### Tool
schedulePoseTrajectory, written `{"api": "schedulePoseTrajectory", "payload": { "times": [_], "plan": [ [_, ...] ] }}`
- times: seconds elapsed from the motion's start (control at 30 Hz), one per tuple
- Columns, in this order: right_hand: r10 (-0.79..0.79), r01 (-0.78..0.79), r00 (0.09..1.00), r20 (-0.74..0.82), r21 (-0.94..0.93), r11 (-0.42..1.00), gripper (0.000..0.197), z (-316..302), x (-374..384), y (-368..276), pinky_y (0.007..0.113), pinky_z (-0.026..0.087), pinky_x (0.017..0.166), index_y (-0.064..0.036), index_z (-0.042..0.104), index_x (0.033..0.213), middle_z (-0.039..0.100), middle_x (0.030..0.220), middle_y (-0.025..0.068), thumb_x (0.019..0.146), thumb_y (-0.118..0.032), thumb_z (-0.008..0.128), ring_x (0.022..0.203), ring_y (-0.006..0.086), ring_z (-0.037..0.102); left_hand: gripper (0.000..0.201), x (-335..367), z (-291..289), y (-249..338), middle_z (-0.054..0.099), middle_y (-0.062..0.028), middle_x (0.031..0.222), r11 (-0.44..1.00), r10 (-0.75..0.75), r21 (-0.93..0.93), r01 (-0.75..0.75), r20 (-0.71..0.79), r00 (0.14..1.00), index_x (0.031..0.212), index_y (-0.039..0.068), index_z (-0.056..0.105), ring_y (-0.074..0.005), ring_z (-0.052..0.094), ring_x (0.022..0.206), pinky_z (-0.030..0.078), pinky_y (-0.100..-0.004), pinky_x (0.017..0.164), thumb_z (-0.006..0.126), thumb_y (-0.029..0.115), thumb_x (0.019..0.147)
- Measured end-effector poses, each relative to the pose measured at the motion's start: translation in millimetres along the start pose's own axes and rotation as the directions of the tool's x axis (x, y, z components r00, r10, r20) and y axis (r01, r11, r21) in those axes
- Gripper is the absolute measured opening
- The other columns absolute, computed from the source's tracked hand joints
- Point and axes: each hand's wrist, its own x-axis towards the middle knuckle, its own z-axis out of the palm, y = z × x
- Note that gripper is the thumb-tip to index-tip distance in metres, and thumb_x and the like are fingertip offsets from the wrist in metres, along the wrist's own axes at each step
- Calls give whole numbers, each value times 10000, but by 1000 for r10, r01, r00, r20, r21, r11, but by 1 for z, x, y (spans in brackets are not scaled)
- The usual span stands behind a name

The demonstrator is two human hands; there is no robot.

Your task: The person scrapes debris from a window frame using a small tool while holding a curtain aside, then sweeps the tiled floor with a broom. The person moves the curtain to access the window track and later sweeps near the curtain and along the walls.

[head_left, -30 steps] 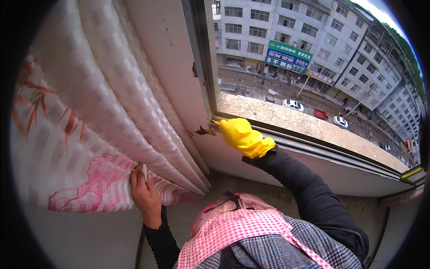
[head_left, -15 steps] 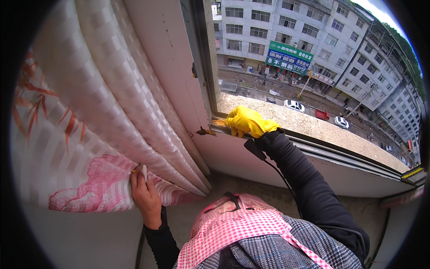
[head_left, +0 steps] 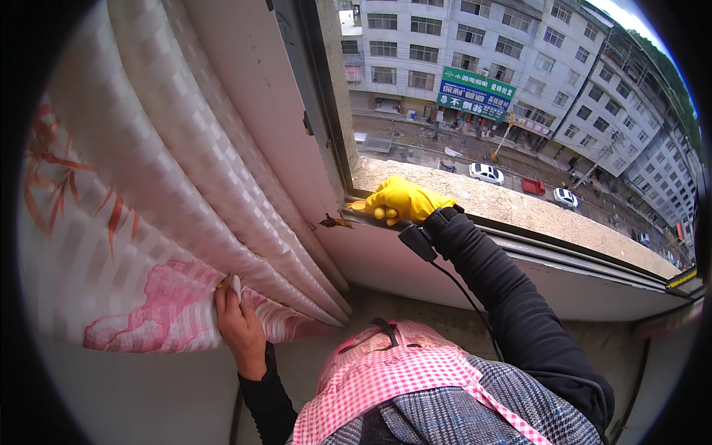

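My left hand (head_left: 242, 331) is bare and closed in front of the curtain (head_left: 185, 170). A small whitish object (head_left: 236, 286) sticks up between its thumb and fingers; its kind is unclear. My right hand (head_left: 404, 202) wears a yellow rubber glove and rests on the window track (head_left: 519, 248). One gloved finger points into the corner beside the upright frame (head_left: 334, 126), while the other fingers are curled under. Whether anything sits inside that curl is hidden. The curtain is white with checked stripes, orange leaves and a pink print.
A chipped, dark patch (head_left: 335, 222) marks the wall edge below the corner. A black device with a cable (head_left: 417, 242) hangs at my right wrist. Outside the open window are a rough stone ledge (head_left: 512, 211), a street with parked cars (head_left: 486, 173) and tall buildings (head_left: 475, 44).
My right hand has shifted slightly left, its gloved finger now closer to the frame corner. My left hand stays at the curtain. The view has tilted a little.
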Motion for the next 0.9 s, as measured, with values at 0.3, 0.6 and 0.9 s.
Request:
{"api": "schedulePoseTrajectory", "payload": {
  "times": [0.3,0.6,0.9],
  "plan": [
    [-4,3,1000,-21,-19,1000,260,3,-1,6,267,483,492,-16,764,824,703,679,44,889,-260,702,505,131,597,320,0,-2,3,595,-227,1205,1000,-25,-16,26,4,1000,1279,-73,580,-403,594,1108,481,-429,941,487,71,1009],
    [-35,34,999,20,37,999,275,1,-26,-3,262,468,507,0,750,932,683,695,56,926,-259,661,528,123,585,333,0,0,-1,600,-214,1176,1000,3,17,-3,7,1000,1301,-74,566,-381,612,1078,490,-412,924,470,57,1010],
    [-256,181,960,-113,-445,877,168,29,-75,-15,322,496,590,-6,699,981,648,689,101,950,-160,638,604,193,611,339,0,-1,-1,593,-214,1180,1000,-14,0,14,17,1000,1299,-69,570,-381,604,1086,479,-406,940,466,47,998]
  ]
}}
